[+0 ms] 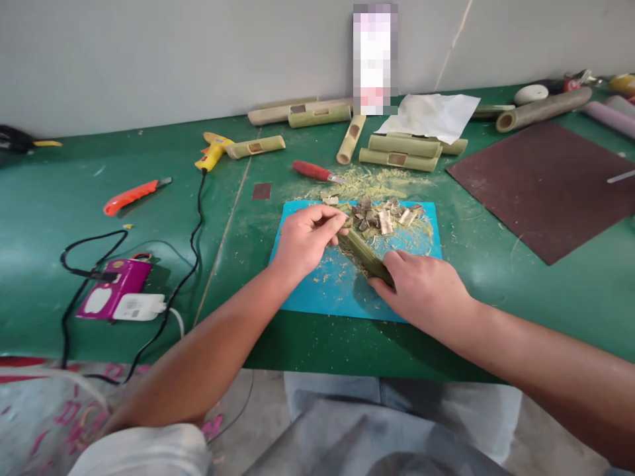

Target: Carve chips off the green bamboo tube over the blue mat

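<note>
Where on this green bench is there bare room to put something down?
Bare green table lies left of the orange cutter, and between the blue mat and brown sheet. The mat is crowded: both hands, bamboo piece, chips.

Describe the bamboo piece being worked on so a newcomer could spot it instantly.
On the green table lies a blue mat. The bamboo piece lies slanted on it, between the left hand and right hand. Unlike the paler tubes near the wall, it is dark green and held.
</note>
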Tool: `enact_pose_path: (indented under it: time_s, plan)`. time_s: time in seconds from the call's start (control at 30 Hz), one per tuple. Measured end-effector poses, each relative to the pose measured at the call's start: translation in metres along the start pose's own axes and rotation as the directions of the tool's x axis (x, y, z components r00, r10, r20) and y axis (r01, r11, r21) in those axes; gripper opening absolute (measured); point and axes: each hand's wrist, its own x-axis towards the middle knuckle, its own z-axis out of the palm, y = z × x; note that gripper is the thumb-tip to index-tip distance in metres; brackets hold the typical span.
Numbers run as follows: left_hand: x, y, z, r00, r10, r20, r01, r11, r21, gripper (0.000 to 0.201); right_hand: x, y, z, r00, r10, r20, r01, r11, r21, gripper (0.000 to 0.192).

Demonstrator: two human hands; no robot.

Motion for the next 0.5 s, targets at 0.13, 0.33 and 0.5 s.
enact_pose_path:
  time_s: [0.13,0.33,0.5]
  plan:
    - [0.0015,0.0005,0.0013,0.992,-0.109,0.062,0.116,0.987,-0.11,0.015,0.0,0.0003,0.0,1.0,0.004,0.0,-0.004,1.0,0.012,0.026]
    - [0.0016,-0.0038,0.0,0.998,-0.018,0.067,0.023,0.996,-0.082,0.008,-0.0005,0.0005,-0.0006,1.0,0.004,0.008,-0.004,1.0,0.013,0.025]
    - [-0.0004,-0.004,-0.0013,0.987,0.161,0.004,-0.16,0.978,0.137,0.006,-0.0015,0.0014,-0.0002,1.0,0.002,0.01,-0.002,1.0,0.02,0.026]
